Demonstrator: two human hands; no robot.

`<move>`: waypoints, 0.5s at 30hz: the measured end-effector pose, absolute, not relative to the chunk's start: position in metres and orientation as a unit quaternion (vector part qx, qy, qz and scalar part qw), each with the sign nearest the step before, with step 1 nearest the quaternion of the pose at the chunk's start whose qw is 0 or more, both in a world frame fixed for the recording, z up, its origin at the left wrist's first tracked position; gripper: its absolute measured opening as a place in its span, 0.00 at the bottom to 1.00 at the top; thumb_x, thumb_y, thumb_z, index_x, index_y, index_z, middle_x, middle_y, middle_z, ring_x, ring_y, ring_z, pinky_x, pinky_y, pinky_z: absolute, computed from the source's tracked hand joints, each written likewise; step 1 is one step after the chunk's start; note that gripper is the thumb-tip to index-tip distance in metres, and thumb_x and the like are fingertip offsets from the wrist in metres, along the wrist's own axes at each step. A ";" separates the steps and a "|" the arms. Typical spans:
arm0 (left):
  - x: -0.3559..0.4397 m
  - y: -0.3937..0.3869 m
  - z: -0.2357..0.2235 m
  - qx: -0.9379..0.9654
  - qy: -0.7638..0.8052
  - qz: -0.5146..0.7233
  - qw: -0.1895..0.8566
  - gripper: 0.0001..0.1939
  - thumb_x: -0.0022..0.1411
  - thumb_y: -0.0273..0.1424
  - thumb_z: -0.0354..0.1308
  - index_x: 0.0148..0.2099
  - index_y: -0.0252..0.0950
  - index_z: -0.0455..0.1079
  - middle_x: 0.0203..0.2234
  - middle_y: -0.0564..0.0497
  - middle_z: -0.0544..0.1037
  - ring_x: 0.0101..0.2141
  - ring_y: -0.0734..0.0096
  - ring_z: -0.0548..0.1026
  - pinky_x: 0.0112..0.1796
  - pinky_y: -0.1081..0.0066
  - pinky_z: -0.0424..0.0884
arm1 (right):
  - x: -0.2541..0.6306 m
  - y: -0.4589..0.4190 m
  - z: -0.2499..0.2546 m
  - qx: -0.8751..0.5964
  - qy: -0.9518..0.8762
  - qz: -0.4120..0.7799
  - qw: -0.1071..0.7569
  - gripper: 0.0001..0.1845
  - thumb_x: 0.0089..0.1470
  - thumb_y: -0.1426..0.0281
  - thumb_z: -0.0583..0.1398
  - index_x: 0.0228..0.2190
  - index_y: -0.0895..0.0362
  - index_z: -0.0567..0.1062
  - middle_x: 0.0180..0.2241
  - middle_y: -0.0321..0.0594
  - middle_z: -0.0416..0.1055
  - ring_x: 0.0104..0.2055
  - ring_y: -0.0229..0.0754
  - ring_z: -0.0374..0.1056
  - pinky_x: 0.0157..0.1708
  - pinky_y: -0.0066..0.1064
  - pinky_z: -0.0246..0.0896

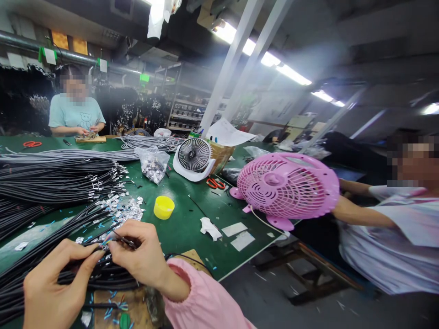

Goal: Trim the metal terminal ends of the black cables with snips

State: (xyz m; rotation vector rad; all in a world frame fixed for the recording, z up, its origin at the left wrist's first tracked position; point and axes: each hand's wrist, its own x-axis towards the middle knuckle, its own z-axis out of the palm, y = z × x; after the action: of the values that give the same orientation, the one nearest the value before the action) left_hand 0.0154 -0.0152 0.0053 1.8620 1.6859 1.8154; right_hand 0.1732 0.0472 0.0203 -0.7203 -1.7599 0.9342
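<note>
My left hand [58,281] is closed, thumb and forefinger pinching the end of a black cable. Coloured wires [107,238] fan out of that end between my two hands. My right hand [141,253] is closed right beside them, its fingertips at the wires. A thin dark tool [127,241] lies in the right hand's grip; its kind is mostly hidden by the fingers. Below, another stripped black cable [104,306] with coloured wire ends rests on a wooden board [137,304]. Bundles of black cables [51,183] with foil-wrapped ends stretch across the left side.
On the green table [192,228] stand a yellow cup [163,208], a white fan [194,157] and a pink fan [284,185]. Orange-handled scissors [216,183] and a plastic bag [153,164] lie beyond. One person [77,112] works opposite, another [394,228] at right.
</note>
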 end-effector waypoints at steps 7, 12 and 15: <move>0.012 -0.017 0.003 0.595 0.554 0.581 0.032 0.16 0.62 0.49 0.66 0.30 0.45 0.79 0.21 0.58 0.78 0.21 0.72 0.73 0.25 0.75 0.73 | 0.172 0.044 0.029 -0.316 -0.723 0.392 0.472 0.18 0.47 0.71 0.61 0.15 0.53 0.58 0.18 0.28 0.49 0.22 0.34 0.47 0.21 0.30 0.42; 0.014 -0.015 0.004 0.605 0.538 0.587 0.015 0.15 0.64 0.48 0.66 0.29 0.45 0.78 0.21 0.60 0.77 0.21 0.74 0.73 0.25 0.76 0.71 | 0.172 0.045 0.025 -0.308 -0.726 0.384 0.481 0.18 0.47 0.73 0.62 0.14 0.53 0.60 0.18 0.27 0.48 0.21 0.34 0.46 0.20 0.29 0.42; 0.015 -0.014 0.005 0.606 0.536 0.587 0.010 0.15 0.63 0.48 0.66 0.30 0.45 0.78 0.21 0.60 0.78 0.21 0.74 0.74 0.25 0.76 0.71 | 0.172 0.045 0.026 -0.306 -0.717 0.391 0.489 0.19 0.47 0.73 0.63 0.14 0.54 0.61 0.18 0.27 0.50 0.22 0.34 0.47 0.20 0.29 0.43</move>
State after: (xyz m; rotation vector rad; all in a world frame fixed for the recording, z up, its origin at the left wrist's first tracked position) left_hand 0.0149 -0.0141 0.0054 1.8922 1.6727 1.8335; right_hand 0.1720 0.0448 0.0259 -0.7437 -1.7429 0.9502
